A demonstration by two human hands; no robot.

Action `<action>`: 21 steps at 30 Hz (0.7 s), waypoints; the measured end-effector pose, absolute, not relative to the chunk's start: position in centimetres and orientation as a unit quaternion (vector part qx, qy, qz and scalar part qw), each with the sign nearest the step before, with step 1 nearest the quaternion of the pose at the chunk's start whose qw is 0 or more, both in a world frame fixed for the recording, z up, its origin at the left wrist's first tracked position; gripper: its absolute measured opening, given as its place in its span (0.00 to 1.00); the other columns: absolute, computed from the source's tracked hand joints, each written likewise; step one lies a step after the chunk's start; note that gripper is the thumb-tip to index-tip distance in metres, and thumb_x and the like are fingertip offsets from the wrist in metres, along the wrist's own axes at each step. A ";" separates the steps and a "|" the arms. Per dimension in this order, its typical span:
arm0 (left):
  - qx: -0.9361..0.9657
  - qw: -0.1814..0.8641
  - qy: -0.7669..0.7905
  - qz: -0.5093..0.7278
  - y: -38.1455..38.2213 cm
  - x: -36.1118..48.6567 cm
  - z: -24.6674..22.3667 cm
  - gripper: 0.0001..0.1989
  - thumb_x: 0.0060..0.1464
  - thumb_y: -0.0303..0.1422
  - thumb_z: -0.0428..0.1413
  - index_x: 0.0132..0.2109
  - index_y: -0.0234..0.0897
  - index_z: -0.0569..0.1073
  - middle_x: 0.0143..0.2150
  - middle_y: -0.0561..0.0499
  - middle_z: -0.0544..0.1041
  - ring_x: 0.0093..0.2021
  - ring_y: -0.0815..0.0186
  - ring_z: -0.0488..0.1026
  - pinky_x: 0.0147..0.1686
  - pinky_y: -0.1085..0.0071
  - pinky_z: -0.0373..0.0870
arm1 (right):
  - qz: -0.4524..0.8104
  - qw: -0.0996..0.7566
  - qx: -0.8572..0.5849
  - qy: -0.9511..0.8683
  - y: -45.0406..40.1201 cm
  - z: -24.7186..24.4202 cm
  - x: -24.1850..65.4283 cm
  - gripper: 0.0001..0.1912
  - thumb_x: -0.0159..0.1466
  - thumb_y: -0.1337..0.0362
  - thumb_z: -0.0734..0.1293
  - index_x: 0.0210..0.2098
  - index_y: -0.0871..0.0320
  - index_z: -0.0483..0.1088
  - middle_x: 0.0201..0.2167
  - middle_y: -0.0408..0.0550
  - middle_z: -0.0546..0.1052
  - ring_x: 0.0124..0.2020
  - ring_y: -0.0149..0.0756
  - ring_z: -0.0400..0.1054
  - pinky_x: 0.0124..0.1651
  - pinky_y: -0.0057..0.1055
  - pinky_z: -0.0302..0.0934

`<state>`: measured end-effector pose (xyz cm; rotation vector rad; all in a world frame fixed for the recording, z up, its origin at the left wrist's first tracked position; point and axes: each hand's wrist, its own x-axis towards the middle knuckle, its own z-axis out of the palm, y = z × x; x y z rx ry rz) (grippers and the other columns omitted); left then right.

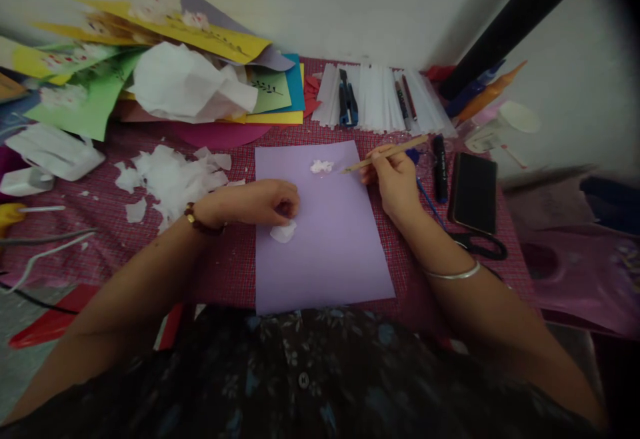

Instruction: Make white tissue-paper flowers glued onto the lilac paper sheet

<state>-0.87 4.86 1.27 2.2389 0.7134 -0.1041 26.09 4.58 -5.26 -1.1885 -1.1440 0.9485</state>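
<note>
Containers: clear tub (pixel 493 134) w/ whitish top at R rear of bench (pixel 235 272), contents too blurred to ID; orange pointed tube (pixel 493 98) leans just behind it. Pink plastic bag (pixel 575 286) off R edge of bench, small multicol. items at its far R, not legible.

Surface: bench under red checked cloth. Purple sheet (pixel 325 252) flat, approx. centre, directly in front of person; white clump (pixel 321 167) on its upper part, white scrap (pixel 284 234) lower L.

Hands: R hand (pixel 393 182) grips tan stick (pixel 400 152) at sheet's R edge, tip pointing L twd clump; tip contact w/ sheet can't be told. L hand (pixel 277 202) over sheet's L side, fingers curled, just above scrap; whether it pinches anything, can't tell.

L of sheet: heap of torn white paper (pixel 167 176). Behind: coloured cards (pixel 230 39), some w/ dark sprig drawings, plus crumpled white paper (pixel 185 82) on top. Rear centre-R: row of whitish sticks (pixel 373 96), blue/black tool (pixel 347 102) + 2 pens lying across. R side: blk marker (pixel 440 169), blk phone (pixel 474 192), scissors handle (pixel 485 246).

Room: pale wall (pixel 350 12) behind bench; thick blk pole (pixel 515 32) slanting, upper R; grey floor (pixel 17 372) lower L.
</note>
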 end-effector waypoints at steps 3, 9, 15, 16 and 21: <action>0.868 0.408 0.281 -0.026 5.1 -1.1 1.0 0.05 0.51 0.32 0.56 0.29 0.36 0.71 0.31 0.51 0.72 0.31 0.69 0.67 0.34 0.74 0.63 | 0.398 0.579 -0.508 -0.499 4.5 -5.3 25.9 0.11 0.63 0.52 0.67 0.32 0.52 0.65 0.21 0.40 0.73 0.19 0.32 0.66 0.23 0.32 0.64; 0.776 0.541 0.323 0.001 6.7 -2.7 0.2 0.06 0.51 0.34 0.57 0.32 0.35 0.70 0.29 0.54 0.72 0.30 0.71 0.68 0.32 0.75 0.65 | 0.424 0.574 -0.493 -0.498 4.1 -4.7 25.4 0.11 0.62 0.54 0.68 0.31 0.54 0.67 0.21 0.40 0.74 0.19 0.30 0.67 0.24 0.30 0.64; 0.699 0.611 0.368 0.035 7.1 -2.9 -0.4 0.07 0.49 0.33 0.59 0.33 0.36 0.69 0.26 0.56 0.71 0.24 0.73 0.66 0.27 0.76 0.65 | 0.430 0.571 -0.495 -0.494 4.4 -4.6 25.1 0.10 0.61 0.55 0.69 0.32 0.54 0.68 0.22 0.40 0.75 0.19 0.29 0.66 0.23 0.28 0.61; 0.697 0.612 0.372 0.036 7.0 -2.8 -0.4 0.08 0.49 0.33 0.60 0.35 0.36 0.70 0.27 0.55 0.71 0.24 0.73 0.67 0.27 0.76 0.65 | 0.431 0.569 -0.495 -0.495 4.5 -4.6 25.0 0.10 0.61 0.55 0.68 0.32 0.54 0.68 0.22 0.40 0.76 0.19 0.29 0.66 0.23 0.28 0.61; 0.720 0.584 0.376 0.010 7.0 -2.6 -0.2 0.10 0.49 0.35 0.60 0.38 0.35 0.74 0.30 0.53 0.73 0.27 0.72 0.69 0.30 0.76 0.66 | 0.437 0.552 -0.499 -0.505 4.7 -4.6 25.0 0.09 0.63 0.56 0.67 0.36 0.54 0.69 0.26 0.41 0.78 0.20 0.28 0.68 0.24 0.27 0.61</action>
